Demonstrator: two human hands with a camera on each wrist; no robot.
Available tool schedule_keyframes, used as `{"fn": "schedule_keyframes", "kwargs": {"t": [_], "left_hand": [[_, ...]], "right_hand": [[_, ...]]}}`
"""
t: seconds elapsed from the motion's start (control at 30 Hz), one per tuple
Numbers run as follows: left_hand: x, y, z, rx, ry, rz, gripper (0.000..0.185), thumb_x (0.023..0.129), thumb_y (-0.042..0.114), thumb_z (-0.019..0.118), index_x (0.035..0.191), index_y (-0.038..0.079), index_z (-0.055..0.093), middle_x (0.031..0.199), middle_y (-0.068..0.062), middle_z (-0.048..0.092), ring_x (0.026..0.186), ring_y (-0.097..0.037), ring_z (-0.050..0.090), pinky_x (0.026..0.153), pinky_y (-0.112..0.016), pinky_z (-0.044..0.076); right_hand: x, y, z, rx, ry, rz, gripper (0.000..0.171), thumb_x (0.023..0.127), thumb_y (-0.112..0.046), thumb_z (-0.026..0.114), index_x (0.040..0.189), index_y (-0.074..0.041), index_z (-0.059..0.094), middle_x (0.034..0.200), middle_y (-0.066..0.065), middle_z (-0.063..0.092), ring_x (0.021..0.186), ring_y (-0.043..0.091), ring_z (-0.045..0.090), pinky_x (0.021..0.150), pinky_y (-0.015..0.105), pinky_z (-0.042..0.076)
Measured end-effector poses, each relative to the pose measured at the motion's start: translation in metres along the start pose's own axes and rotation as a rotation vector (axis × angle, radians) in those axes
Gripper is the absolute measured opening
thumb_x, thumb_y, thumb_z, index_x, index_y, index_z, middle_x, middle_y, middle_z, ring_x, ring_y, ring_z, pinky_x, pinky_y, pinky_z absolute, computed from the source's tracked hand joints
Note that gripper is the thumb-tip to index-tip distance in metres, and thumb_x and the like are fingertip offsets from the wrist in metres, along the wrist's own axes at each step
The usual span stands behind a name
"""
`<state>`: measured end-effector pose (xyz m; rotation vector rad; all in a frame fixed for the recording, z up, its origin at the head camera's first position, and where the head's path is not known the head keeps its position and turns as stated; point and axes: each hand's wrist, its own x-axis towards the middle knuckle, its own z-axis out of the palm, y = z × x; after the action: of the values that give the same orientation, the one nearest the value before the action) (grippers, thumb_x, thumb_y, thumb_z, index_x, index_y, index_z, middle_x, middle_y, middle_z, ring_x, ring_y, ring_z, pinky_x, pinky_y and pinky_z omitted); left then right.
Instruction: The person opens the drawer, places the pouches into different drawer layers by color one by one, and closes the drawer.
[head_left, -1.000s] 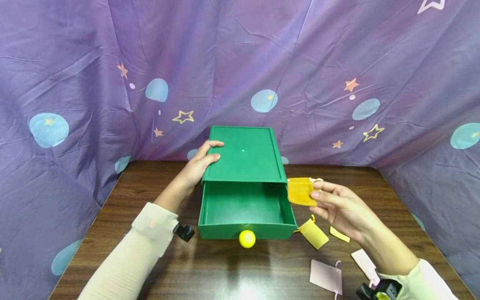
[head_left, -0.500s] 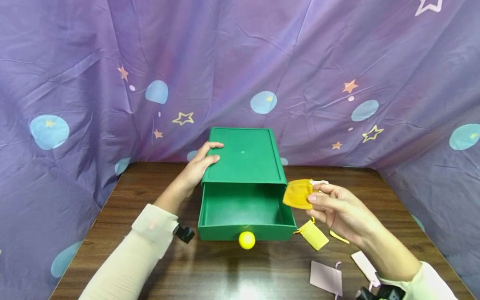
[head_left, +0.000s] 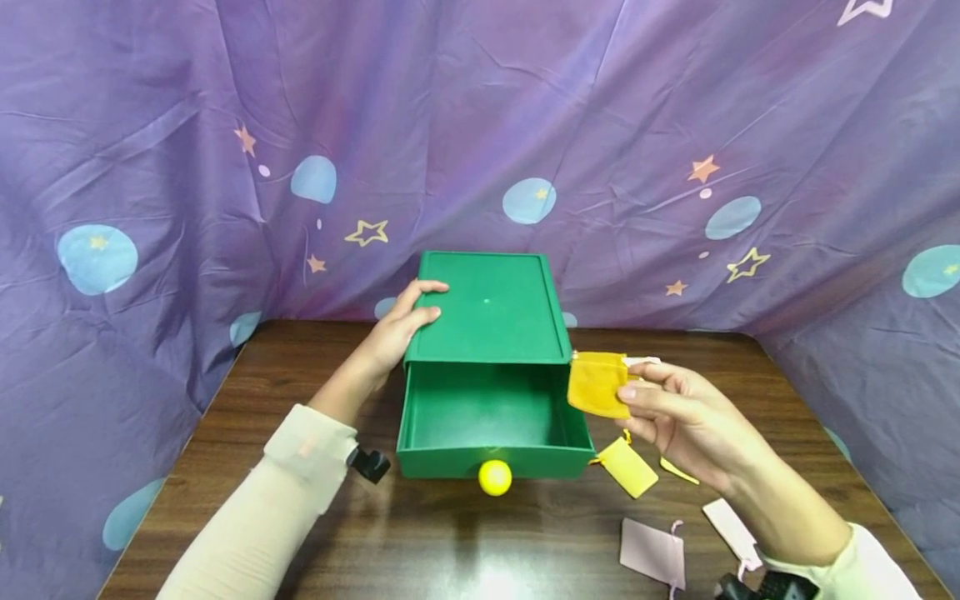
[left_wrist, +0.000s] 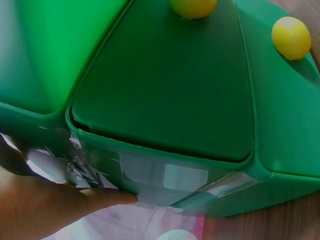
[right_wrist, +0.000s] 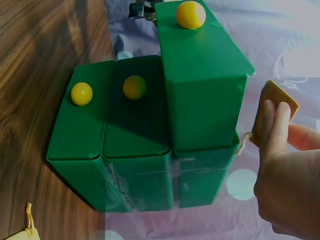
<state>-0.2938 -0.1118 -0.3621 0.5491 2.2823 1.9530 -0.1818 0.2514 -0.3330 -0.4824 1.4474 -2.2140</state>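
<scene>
Pinching a yellow pouch [head_left: 598, 385]: right hand [head_left: 690, 421]. Left hand [head_left: 397, 333], apart, rested on green drawers [head_left: 491, 312]. Right wrist view alone showed three knobs [right_wrist: 134, 87], left of the right hand.

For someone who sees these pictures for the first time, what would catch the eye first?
Most likely the green drawer unit standing on the table, its top drawer pulled open and bearing a round yellow knob. Next comes the orange-yellow pouch, pinched by the right hand in the air near the unit's right side. Behind them hangs a starry purple cloth, filling the background.
</scene>
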Motion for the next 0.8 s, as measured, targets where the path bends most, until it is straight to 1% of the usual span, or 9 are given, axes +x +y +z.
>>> {"fn": "schedule_keyframes", "kwargs": {"t": [0.1,0.27,0.33,0.43,0.53,0.8], "left_hand": [[0.000,0.001,0.000,-0.001,0.001,-0.002,0.041,0.107,0.018,0.045,0.148,0.011,0.046,0.163,-0.014,0.022,0.146,-0.032,0.020,0.118,-0.056,0.018],[0.000,0.001,0.000,-0.003,0.009,-0.010,0.041,0.107,0.018,0.046,0.147,0.013,0.047,0.165,-0.012,0.020,0.148,-0.032,0.017,0.119,-0.057,0.017],[0.000,0.001,0.000,-0.007,0.011,-0.009,0.041,0.106,0.017,0.046,0.147,0.012,0.047,0.164,-0.012,0.021,0.146,-0.032,0.019,0.118,-0.056,0.019],[0.000,0.002,0.000,-0.019,0.008,0.004,0.041,0.106,0.015,0.045,0.147,0.009,0.046,0.160,-0.015,0.025,0.142,-0.033,0.025,0.115,-0.052,0.024],[0.000,0.002,0.000,-0.026,0.004,0.010,0.042,0.106,0.014,0.044,0.147,0.007,0.045,0.158,-0.016,0.026,0.138,-0.033,0.030,0.113,-0.049,0.028],[0.000,0.001,0.001,-0.026,-0.001,0.018,0.042,0.106,0.013,0.044,0.147,0.006,0.044,0.158,-0.017,0.027,0.138,-0.032,0.029,0.114,-0.048,0.026]], "right_hand": [[0.001,0.001,0.003,-0.012,-0.003,0.007,0.034,0.105,0.010,0.039,0.126,-0.006,0.061,0.122,0.009,0.068,0.106,0.018,0.070,0.093,0.029,0.055],[0.004,0.001,0.011,-0.005,-0.003,0.023,0.032,0.103,0.011,0.042,0.125,-0.006,0.057,0.122,0.011,0.068,0.109,0.023,0.070,0.096,0.035,0.053],[0.006,0.002,0.014,-0.016,-0.011,0.033,0.030,0.103,0.011,0.043,0.126,-0.005,0.055,0.122,0.012,0.069,0.110,0.023,0.070,0.097,0.036,0.054],[0.010,0.002,0.019,-0.047,-0.033,0.050,0.029,0.104,0.010,0.043,0.128,-0.004,0.051,0.121,0.014,0.070,0.108,0.024,0.071,0.095,0.036,0.055],[0.012,0.002,0.023,-0.069,-0.054,0.064,0.029,0.104,0.009,0.043,0.129,-0.003,0.050,0.120,0.014,0.071,0.107,0.023,0.071,0.094,0.037,0.055],[0.020,0.002,0.032,-0.073,-0.057,0.094,0.027,0.103,0.009,0.048,0.129,0.002,0.052,0.120,0.016,0.070,0.107,0.024,0.072,0.093,0.037,0.055]]}}
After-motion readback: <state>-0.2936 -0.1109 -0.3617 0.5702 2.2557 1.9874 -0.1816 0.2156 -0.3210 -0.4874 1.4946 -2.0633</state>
